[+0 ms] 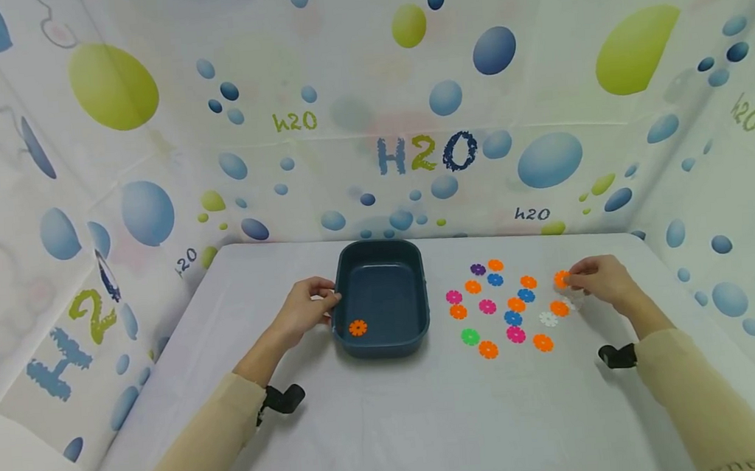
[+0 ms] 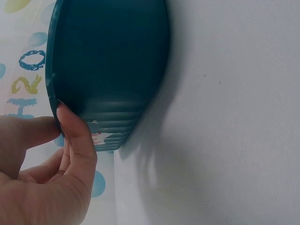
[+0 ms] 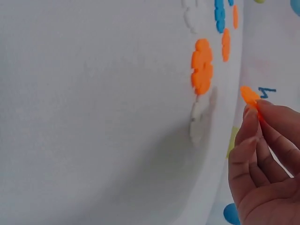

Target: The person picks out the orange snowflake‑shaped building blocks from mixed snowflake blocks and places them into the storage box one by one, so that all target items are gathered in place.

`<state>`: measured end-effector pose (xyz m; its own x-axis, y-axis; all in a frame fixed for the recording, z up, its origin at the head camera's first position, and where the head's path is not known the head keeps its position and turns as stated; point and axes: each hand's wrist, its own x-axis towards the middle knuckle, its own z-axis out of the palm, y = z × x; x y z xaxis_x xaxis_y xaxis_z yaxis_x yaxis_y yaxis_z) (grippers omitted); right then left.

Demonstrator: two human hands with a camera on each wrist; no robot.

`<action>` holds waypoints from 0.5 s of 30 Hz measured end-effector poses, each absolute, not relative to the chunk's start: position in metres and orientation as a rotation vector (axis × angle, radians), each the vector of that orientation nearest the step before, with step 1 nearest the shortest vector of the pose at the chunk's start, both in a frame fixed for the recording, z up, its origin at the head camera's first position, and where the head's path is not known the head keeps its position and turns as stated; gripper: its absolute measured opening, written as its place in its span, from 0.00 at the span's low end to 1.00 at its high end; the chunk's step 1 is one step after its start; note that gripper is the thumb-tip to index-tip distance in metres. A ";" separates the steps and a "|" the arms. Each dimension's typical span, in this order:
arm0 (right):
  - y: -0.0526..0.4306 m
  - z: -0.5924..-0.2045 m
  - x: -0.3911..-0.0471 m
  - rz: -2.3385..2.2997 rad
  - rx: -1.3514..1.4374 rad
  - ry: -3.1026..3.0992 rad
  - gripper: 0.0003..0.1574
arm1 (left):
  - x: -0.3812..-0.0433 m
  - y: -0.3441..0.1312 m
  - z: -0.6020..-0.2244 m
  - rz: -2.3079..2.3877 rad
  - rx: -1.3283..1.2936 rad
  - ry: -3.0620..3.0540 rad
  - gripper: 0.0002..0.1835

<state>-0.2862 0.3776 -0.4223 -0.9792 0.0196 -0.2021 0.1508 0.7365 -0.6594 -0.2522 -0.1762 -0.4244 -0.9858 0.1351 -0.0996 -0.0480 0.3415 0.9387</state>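
Left hand [image 1: 307, 304]: pinches the left rim of the blue tray [image 1: 386, 350].
Right hand [image 1: 599, 277]: pinches an orange flower [image 1: 561, 279] above the bench [image 1: 432, 423].
Tray: just right of the left hand, a second orange flower [image 1: 358, 328] inside.
Scattered flowers [image 1: 487, 307]: between the hands, nearer the right; a white one [image 3: 195, 124] perhaps touches its orange neighbour [image 3: 202, 70].
Edge: beyond both hands, patterned curtain [image 1: 335, 39] behind.
Room: a bench strip separates tray and scattered flowers.
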 end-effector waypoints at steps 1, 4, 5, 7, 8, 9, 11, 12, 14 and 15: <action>0.376 -0.421 -0.286 -1.082 0.121 2.757 0.27 | -0.253 -0.176 -0.425 1.716 0.081 2.439 0.19; 0.371 -0.417 -0.284 -1.121 0.070 2.763 0.27 | -0.253 -0.176 -0.425 1.718 0.086 2.439 0.18; 0.368 -0.416 -0.283 -1.134 0.055 2.764 0.27 | -0.254 -0.176 -0.425 1.719 0.091 2.439 0.19; 0.364 -0.414 -0.281 -1.167 0.029 2.764 0.27 | -0.254 -0.176 -0.425 1.723 0.091 2.437 0.18; 0.362 -0.413 -0.280 -1.187 0.018 2.760 0.27 | -0.254 -0.176 -0.425 1.724 0.090 2.436 0.19; 0.359 -0.412 -0.279 -1.204 0.009 2.757 0.27 | -0.254 -0.176 -0.426 1.724 0.090 2.436 0.19; 0.354 -0.411 -0.277 -1.237 -0.002 2.747 0.26 | -0.254 -0.176 -0.426 1.722 0.087 2.436 0.19; 0.351 -0.410 -0.276 -1.249 -0.007 2.742 0.26 | -0.254 -0.176 -0.427 1.721 0.084 2.436 0.18; 0.345 -0.408 -0.274 -1.263 -0.020 2.737 0.26 | -0.254 -0.176 -0.427 1.721 0.080 2.436 0.18; 0.342 -0.407 -0.273 -1.271 -0.027 2.734 0.25 | -0.254 -0.176 -0.427 1.722 0.080 2.435 0.18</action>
